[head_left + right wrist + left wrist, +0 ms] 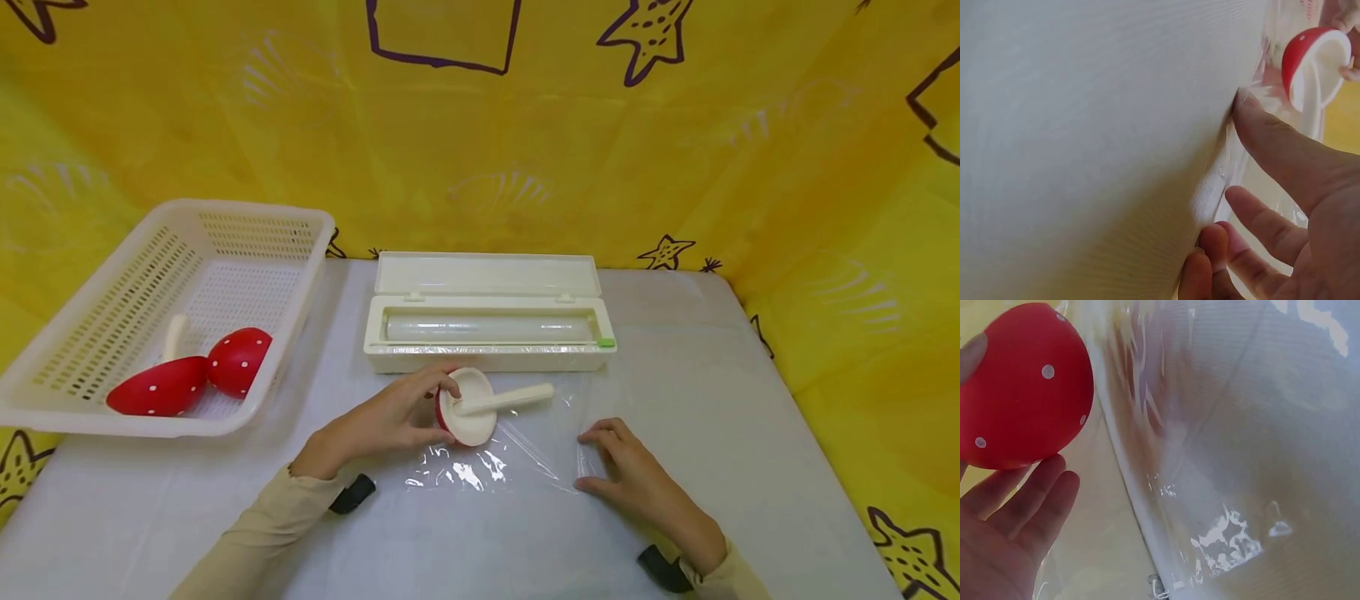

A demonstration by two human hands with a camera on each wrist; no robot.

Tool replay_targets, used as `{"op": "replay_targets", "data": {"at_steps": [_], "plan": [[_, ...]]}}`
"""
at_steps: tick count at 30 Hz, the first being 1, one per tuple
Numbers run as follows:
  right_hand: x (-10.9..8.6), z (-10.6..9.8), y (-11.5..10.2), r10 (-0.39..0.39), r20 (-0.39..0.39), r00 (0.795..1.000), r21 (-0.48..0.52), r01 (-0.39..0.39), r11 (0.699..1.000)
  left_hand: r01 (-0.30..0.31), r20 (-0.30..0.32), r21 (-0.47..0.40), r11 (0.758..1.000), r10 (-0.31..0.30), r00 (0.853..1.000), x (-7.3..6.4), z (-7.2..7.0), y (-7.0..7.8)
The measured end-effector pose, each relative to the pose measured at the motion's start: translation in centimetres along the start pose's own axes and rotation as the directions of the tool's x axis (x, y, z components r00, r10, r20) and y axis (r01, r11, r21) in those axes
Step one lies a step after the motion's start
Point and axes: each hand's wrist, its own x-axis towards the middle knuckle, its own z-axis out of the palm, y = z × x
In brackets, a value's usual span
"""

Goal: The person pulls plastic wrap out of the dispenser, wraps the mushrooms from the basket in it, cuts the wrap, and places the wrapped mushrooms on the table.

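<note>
A toy mushroom [476, 417], its cap red with white dots and its underside and stem white, is in my left hand [386, 417]. The thumb and fingers hold the cap by its edge, with the stem pointing right. Below it lies a clear sheet of plastic wrap [480, 475], crinkled and shiny in front of the mushroom. My right hand [637, 475] is at the sheet's right edge, thumb and forefinger spread apart, fingertips touching the film. In the right wrist view those fingertips [1247, 103] rest right at the tabletop.
Behind the hands stands a cream wrap dispenser [487, 362], lid raised, with a roll [487, 327] inside and a green slider [606, 342] at its right end. A white basket [315, 242] at left holds red dotted toy mushrooms [161, 387]. Yellow patterned cloth [487, 125] hangs behind.
</note>
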Motion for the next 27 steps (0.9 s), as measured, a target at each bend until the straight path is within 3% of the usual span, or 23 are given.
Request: {"op": "replay_targets", "data": {"at_steps": [6, 10, 17, 22, 27], "plan": [[-0.2, 0.1, 0.0, 0.008, 0.008, 1.000, -0.011, -0.008, 1.000, 0.086, 0.058, -0.115, 0.990, -0.080, 0.995, 0.0, 0.2, -0.2], [-0.3, 0.2, 0.1, 0.010, 0.020, 1.000, -0.017, -0.009, 1.000, 0.136, 0.082, -0.118, 0.984, -0.127, 0.989, -0.3, 0.5, -0.4], [-0.4, 0.4, 0.2, -0.005, -0.002, 1.000, -0.037, 0.005, 0.999, 0.120, 0.065, -0.112, 0.986, -0.113, 0.991, -0.8, 0.9, -0.3], [-0.5, 0.3, 0.2, -0.027, -0.008, 1.000, -0.035, 0.026, 0.999, 0.087, 0.023, -0.043, 0.995, -0.086, 0.996, -1.4, 0.9, 0.1], [-0.4, 0.2, 0.2, -0.021, 0.003, 1.000, -0.024, 0.021, 0.999, 0.115, -0.018, 0.091, 0.989, -0.114, 0.993, -2.5, 0.5, 0.2]]}}
